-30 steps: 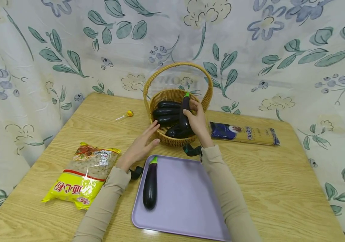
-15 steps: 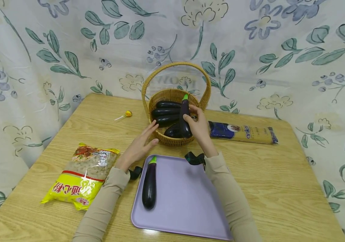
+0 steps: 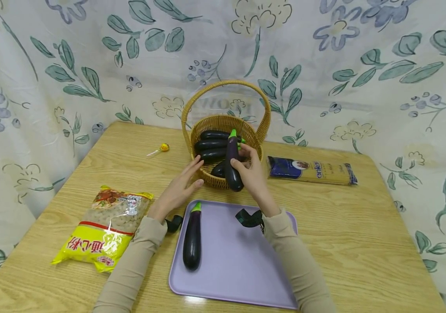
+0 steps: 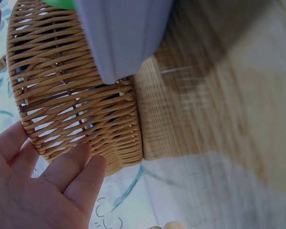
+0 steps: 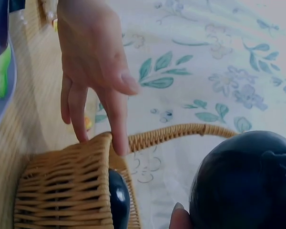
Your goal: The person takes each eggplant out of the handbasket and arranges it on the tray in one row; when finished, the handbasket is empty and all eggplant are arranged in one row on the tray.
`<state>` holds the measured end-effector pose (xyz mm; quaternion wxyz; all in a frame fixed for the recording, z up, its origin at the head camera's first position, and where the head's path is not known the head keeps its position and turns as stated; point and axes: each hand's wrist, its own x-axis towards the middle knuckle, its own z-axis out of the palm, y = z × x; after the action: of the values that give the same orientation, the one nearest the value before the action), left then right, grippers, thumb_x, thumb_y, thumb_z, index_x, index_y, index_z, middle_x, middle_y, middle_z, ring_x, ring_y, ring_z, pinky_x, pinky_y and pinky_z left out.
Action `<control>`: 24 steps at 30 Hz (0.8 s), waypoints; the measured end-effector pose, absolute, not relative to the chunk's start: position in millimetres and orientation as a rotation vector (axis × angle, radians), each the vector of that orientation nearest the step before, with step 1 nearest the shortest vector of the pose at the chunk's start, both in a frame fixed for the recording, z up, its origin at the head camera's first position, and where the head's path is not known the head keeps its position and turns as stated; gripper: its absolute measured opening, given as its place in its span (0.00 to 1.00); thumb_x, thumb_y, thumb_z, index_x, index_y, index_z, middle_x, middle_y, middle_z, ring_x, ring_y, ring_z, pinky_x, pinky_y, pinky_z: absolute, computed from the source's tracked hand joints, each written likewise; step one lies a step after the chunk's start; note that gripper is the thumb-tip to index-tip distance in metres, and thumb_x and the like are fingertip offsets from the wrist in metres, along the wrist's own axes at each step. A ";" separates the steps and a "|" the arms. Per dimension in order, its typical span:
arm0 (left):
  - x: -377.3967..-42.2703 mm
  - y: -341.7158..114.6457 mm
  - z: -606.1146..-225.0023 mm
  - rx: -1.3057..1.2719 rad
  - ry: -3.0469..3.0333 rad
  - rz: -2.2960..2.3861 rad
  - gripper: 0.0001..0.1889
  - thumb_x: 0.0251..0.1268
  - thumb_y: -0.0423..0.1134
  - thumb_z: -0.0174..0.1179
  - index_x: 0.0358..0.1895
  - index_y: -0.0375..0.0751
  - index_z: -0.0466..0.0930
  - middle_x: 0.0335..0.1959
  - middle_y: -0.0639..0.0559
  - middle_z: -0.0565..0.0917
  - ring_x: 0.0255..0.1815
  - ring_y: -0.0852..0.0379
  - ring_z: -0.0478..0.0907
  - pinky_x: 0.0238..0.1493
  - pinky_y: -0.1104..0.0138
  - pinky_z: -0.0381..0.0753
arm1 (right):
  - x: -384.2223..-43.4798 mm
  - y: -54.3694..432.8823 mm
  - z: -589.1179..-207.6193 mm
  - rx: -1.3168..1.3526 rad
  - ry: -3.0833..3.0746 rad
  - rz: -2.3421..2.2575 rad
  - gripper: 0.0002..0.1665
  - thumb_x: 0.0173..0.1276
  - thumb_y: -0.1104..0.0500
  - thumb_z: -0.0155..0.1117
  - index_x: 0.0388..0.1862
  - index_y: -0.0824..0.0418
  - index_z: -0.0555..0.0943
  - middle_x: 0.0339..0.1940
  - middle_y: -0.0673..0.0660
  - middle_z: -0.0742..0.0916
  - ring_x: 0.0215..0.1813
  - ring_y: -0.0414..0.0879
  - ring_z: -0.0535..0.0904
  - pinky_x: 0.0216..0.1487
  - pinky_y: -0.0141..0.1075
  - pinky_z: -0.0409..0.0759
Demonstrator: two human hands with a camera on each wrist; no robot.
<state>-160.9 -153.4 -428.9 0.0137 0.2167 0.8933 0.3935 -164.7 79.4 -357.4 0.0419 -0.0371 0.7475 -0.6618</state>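
An eggplant with a green stem is gripped by my right hand over the front right of the wicker basket. Its rounded end fills the lower right of the right wrist view, with a thumb tip beside it. Several more eggplants lie inside the basket. My left hand rests its straight fingertips against the basket's left rim; the left wrist view has those fingers on the woven wall. Another eggplant lies along the left side of the lilac tray.
A yellow bag of macaroni lies on the table at left. A lollipop is behind it, left of the basket. To the basket's right lies a flat pack of spaghetti. The basket's tall handle arches above it, before a floral curtain.
My right hand has drawn the eggplant up off the others and toward the tray, so its lower end now passes over the basket's front rim. The left hand stays at the rim.
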 end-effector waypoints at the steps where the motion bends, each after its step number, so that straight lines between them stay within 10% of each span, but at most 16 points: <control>1: -160.9 -153.1 -428.9 0.675 2.781 1.227 0.36 0.74 0.63 0.41 0.78 0.52 0.48 0.81 0.51 0.45 0.80 0.45 0.46 0.74 0.41 0.53 | -163.4 79.3 -358.0 -0.117 2.278 -2.030 0.33 0.72 0.59 0.54 0.74 0.56 0.59 0.67 0.61 0.68 0.58 0.57 0.75 0.54 0.46 0.79; 24: -163.1 -153.2 -426.9 0.677 2.762 1.240 0.36 0.73 0.62 0.42 0.78 0.54 0.48 0.81 0.51 0.44 0.81 0.46 0.43 0.74 0.42 0.53 | -105.3 76.8 -378.5 -0.207 2.049 -1.905 0.38 0.70 0.60 0.54 0.76 0.56 0.54 0.67 0.65 0.69 0.54 0.54 0.82 0.44 0.39 0.84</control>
<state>-163.1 -153.2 -426.9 0.0195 0.2182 0.8901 0.3996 -105.3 76.8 -378.5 0.1673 -0.0726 0.7202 -0.6694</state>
